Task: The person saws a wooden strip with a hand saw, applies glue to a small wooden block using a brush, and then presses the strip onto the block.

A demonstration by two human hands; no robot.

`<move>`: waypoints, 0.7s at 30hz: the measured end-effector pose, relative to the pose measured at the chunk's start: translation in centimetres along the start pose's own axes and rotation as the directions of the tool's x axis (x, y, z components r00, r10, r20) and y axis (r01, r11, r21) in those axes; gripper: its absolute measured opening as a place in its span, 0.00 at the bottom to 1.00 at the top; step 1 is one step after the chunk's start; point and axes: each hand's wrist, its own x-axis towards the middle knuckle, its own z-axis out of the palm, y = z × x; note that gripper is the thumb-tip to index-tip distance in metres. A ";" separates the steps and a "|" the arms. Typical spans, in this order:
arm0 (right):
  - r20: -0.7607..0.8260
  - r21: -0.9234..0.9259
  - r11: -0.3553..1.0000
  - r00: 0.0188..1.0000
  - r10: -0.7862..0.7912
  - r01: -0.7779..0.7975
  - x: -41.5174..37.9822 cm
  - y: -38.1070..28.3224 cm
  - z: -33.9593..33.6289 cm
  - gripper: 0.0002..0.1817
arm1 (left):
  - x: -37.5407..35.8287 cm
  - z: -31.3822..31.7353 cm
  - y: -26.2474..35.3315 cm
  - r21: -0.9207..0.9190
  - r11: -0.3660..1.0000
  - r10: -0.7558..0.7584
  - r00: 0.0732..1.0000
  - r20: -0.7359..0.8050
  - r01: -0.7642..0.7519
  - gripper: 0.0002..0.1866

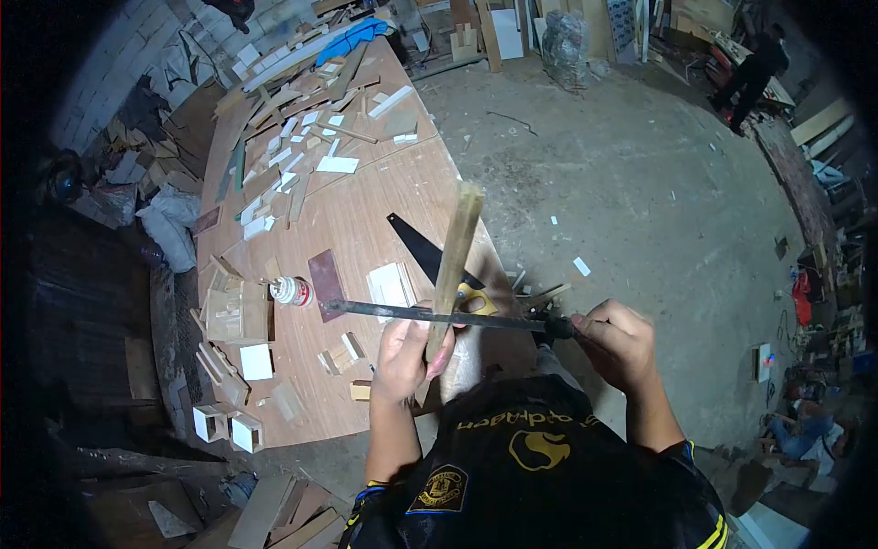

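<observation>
Upright in front of my chest stands a narrow wooden stick (459, 238), with my left hand (402, 361) closed round its lower part. My right hand (622, 340) grips the handle end of a long dark metal file (503, 321). The file lies across the stick, touching it just above my left fingers, and its far end reaches left over the table. Behind the stick, a handsaw (421, 249) with a black blade and yellow handle rests on the table, partly hidden.
On the wooden table (366, 206) are a white bottle (291, 291) with a red label, a wooden box (236, 311), white panels (391, 284) and many offcuts. A person (754, 73) stands far right. Timber leans at the back wall.
</observation>
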 end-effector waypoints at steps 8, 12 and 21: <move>-0.008 0.035 0.999 0.999 0.035 -0.035 0.1 -0.3 1.6 0.12 | 0.0 0.7 -0.3 0.195 0.980 0.053 0.992 -0.112 -0.031 0.23; 0.054 0.083 0.993 0.995 0.079 -0.083 0.3 -0.7 2.1 0.15 | -0.1 0.7 -0.4 0.421 0.906 0.052 0.972 -0.228 0.050 0.22; 0.115 -0.008 0.991 0.984 0.137 -0.137 0.1 -1.0 3.3 0.12 | -0.5 1.6 0.1 0.776 0.619 0.230 0.918 -0.321 0.116 0.19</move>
